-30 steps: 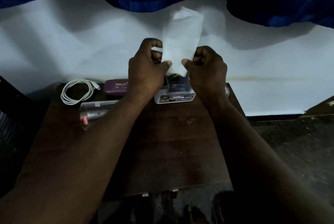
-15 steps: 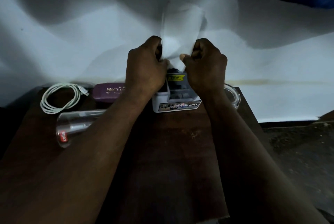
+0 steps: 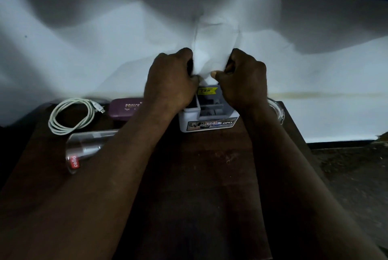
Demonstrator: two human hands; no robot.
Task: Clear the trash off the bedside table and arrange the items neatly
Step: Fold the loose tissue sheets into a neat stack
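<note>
Gripping the white paper (image 3: pixel 212 49) with left hand (image 3: pixel 170 83) and right hand (image 3: pixel 241 79) above the grey organiser (image 3: pixel 207 119) at the table's (image 3: pixel 210 175) twelve o'clock, best ball it tight (no trailing corners).

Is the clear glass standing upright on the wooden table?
No, the clear glass lies on its side on the wooden table, beside the coiled white cable.

Bedside table (image 3: pixel 210 175): 1. Coiled white cable (image 3: pixel 52 122): 1. Purple case (image 3: pixel 126 107): 1. Clear tumbler (image 3: pixel 84 146): 1. White organiser box (image 3: pixel 207 123): 1. White paper sheet (image 3: pixel 214 49): 1. Clear glass item (image 3: pixel 278 110), partly hidden: 1.
</note>
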